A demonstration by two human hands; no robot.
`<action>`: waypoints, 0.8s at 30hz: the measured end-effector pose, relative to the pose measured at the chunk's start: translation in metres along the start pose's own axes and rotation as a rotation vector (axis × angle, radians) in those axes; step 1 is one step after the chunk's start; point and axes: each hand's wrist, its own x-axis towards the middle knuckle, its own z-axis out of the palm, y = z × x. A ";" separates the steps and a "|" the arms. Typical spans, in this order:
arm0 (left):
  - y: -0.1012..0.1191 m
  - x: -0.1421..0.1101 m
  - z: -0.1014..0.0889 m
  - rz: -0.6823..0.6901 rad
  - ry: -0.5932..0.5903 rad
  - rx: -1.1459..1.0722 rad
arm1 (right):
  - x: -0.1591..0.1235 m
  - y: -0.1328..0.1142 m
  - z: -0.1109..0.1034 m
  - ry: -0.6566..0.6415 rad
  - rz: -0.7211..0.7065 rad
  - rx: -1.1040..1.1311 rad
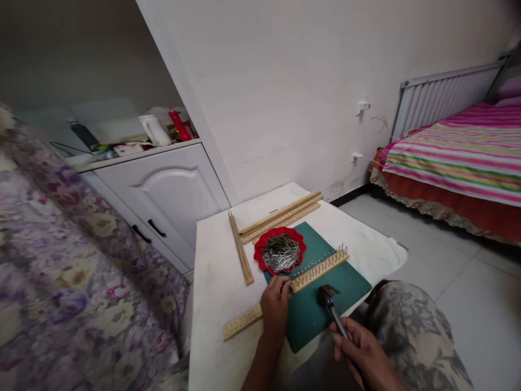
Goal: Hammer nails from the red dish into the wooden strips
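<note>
A pale wooden strip [243, 321] with rows of small holes lies slantwise over a green cutting mat [309, 327]. Upright nails [321, 267] stand in rows along its right part. At the left end of these rows, my left hand [275, 301] bends over the strip with fingertips pinched together; whatever is between them is hidden. My right hand [356, 345] grips a claw hammer [326, 296] by its handle, the head hovering over the mat just below the strip. Behind the strip, a red scalloped dish [257, 255] holds a heap of loose nails [280, 252].
More wooden strips [280, 218] lie at the back of the white-covered table [211, 255], with another strip [241, 250] left of the dish. A floral curtain [93, 282] and a white cabinet [158, 190] are at left. A bed [459, 157] stands at right.
</note>
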 end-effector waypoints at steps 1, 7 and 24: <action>0.000 0.000 0.000 0.002 0.003 0.002 | 0.000 0.000 0.000 -0.001 -0.001 -0.003; 0.000 0.000 0.002 0.020 0.011 0.043 | 0.002 0.004 -0.002 -0.031 0.015 0.005; -0.002 0.001 0.007 -0.001 -0.009 0.078 | 0.012 -0.051 0.024 -0.194 -0.044 -0.011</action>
